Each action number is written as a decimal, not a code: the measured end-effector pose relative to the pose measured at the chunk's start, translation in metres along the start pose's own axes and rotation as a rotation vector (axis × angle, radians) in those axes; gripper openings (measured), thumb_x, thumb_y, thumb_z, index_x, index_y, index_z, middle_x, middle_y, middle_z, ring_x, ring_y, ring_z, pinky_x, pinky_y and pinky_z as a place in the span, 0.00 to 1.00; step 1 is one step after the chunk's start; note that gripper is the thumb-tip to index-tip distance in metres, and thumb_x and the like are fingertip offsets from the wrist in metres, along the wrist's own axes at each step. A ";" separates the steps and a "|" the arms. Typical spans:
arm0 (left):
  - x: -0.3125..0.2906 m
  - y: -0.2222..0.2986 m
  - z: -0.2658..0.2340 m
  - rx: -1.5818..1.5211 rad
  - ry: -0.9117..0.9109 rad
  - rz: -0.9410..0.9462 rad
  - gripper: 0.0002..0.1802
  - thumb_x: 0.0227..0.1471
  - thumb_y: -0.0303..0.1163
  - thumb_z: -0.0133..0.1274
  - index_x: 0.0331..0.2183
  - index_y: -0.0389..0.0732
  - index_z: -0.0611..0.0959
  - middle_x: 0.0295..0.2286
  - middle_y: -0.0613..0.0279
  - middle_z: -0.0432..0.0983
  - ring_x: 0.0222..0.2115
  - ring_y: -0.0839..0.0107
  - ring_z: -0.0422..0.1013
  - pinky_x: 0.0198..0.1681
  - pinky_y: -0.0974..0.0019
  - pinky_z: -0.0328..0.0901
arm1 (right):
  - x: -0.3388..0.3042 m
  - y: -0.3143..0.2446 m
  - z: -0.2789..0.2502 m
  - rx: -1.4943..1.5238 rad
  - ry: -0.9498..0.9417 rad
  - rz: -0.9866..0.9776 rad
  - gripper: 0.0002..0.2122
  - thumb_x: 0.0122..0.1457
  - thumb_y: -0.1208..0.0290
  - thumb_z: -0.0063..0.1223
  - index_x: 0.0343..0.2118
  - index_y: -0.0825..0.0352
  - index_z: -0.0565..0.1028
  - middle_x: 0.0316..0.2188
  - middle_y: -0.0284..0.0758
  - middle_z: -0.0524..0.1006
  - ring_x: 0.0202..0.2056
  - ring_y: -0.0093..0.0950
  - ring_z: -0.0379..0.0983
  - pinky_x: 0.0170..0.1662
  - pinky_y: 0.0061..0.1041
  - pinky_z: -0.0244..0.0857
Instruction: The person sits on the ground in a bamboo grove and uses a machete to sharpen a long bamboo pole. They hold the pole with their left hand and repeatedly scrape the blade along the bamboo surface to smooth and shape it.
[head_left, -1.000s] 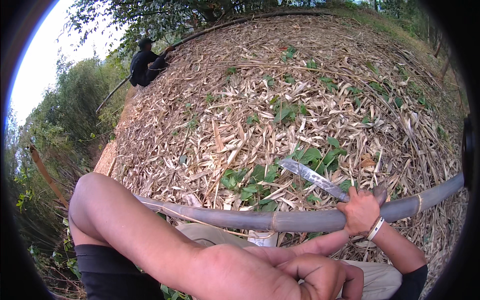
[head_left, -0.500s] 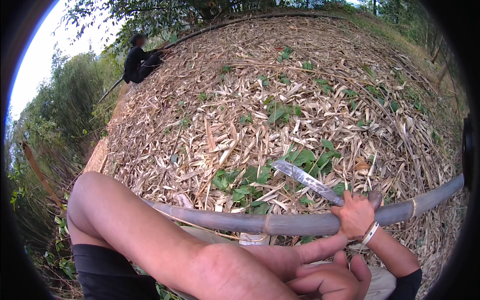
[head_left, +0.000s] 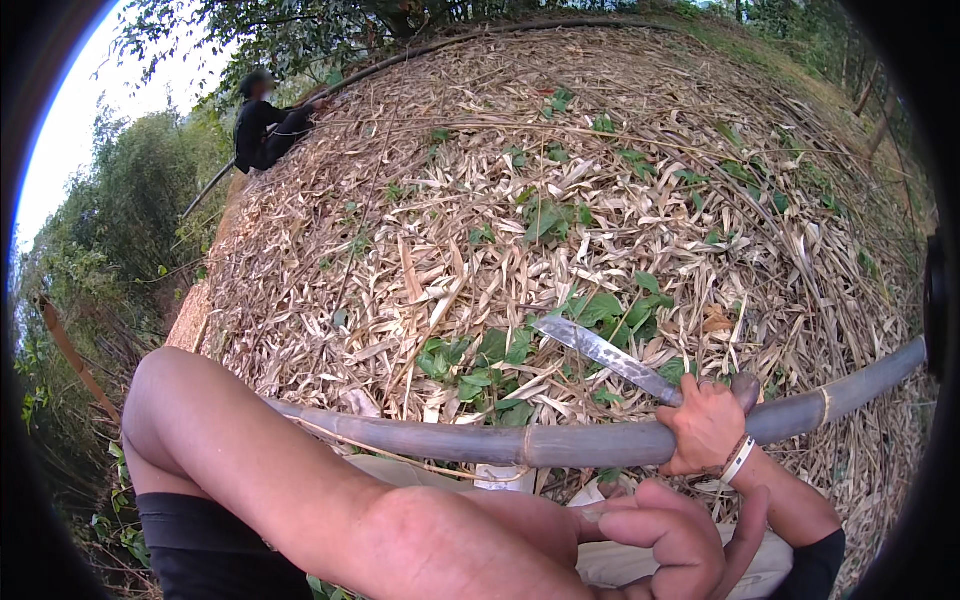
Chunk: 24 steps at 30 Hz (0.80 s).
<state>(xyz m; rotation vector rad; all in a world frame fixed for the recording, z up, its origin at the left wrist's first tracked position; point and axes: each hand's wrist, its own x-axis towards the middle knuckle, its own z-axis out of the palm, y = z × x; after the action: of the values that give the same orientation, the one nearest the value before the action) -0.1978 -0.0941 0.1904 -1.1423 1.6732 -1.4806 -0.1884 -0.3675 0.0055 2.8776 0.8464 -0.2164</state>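
My right hand point(head_left: 706, 428) grips a machete point(head_left: 610, 362) by its handle and rests on a long grey-green bamboo pole point(head_left: 590, 446). The worn metal blade points away and to the left, over the leaf litter, and the rounded handle end sticks out past my fist. My left forearm crosses the near side of the view. Close below the pole, my left hand point(head_left: 670, 545) has bent fingers, the thumb and a fingertip meeting in a pinch. Whatever may lie between them cannot be made out. A pale wristband point(head_left: 738, 460) circles my right wrist.
Dry leaves point(head_left: 480, 230) cover the slope, with green seedlings point(head_left: 610, 310) among them. At the far left a person in dark clothes point(head_left: 262, 130) sits by another long pole point(head_left: 400, 58). Bushes point(head_left: 110, 220) and a leaning brown stick point(head_left: 78, 358) stand on the left.
My left hand's outstretched finger has drawn back from beside the right hand, and its fingers have bent in toward the thumb. The right hand still holds the machete on the pole.
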 end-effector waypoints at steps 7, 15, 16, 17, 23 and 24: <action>0.011 0.018 0.001 0.052 -0.031 -0.188 0.19 0.64 0.35 0.44 0.48 0.32 0.79 0.19 0.66 0.70 0.18 0.77 0.64 0.23 0.73 0.61 | -0.002 0.000 -0.001 0.009 0.005 0.007 0.24 0.29 0.46 0.71 0.29 0.56 0.82 0.33 0.40 0.68 0.34 0.37 0.75 0.37 0.37 0.67; 0.010 0.018 0.002 -0.012 -0.035 -0.140 0.18 0.63 0.36 0.45 0.45 0.32 0.80 0.26 0.62 0.76 0.18 0.76 0.63 0.24 0.73 0.61 | -0.001 -0.001 -0.002 0.001 -0.007 0.006 0.24 0.30 0.46 0.71 0.29 0.57 0.82 0.33 0.40 0.68 0.34 0.37 0.75 0.37 0.37 0.67; 0.010 0.020 0.003 0.004 -0.034 -0.153 0.18 0.63 0.36 0.45 0.44 0.32 0.80 0.27 0.61 0.77 0.18 0.76 0.63 0.24 0.74 0.61 | -0.001 0.000 -0.001 0.001 -0.008 0.007 0.24 0.30 0.46 0.72 0.29 0.57 0.82 0.34 0.40 0.68 0.34 0.37 0.75 0.37 0.37 0.67; 0.011 0.021 0.004 0.021 -0.032 -0.166 0.18 0.63 0.36 0.44 0.43 0.31 0.80 0.29 0.61 0.78 0.18 0.76 0.62 0.23 0.74 0.61 | -0.001 0.000 -0.001 -0.002 -0.011 0.010 0.24 0.29 0.46 0.72 0.29 0.56 0.82 0.34 0.40 0.68 0.34 0.37 0.75 0.37 0.37 0.67; 0.004 0.014 0.007 -0.016 -0.029 -0.112 0.18 0.64 0.37 0.43 0.40 0.31 0.80 0.32 0.59 0.81 0.18 0.77 0.62 0.23 0.76 0.59 | 0.001 -0.002 -0.004 -0.010 -0.020 0.023 0.24 0.29 0.45 0.72 0.30 0.55 0.82 0.34 0.39 0.68 0.34 0.37 0.75 0.38 0.37 0.67; 0.003 0.013 0.006 -0.030 -0.035 -0.111 0.18 0.64 0.37 0.43 0.39 0.31 0.80 0.32 0.59 0.81 0.18 0.77 0.62 0.23 0.76 0.59 | 0.001 -0.002 -0.004 -0.010 -0.021 0.025 0.24 0.29 0.46 0.72 0.29 0.55 0.82 0.34 0.39 0.68 0.34 0.37 0.75 0.38 0.37 0.67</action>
<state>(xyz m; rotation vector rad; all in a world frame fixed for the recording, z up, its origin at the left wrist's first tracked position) -0.1962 -0.1000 0.1770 -1.2887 1.6361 -1.4986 -0.1885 -0.3645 0.0086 2.8697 0.8046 -0.2391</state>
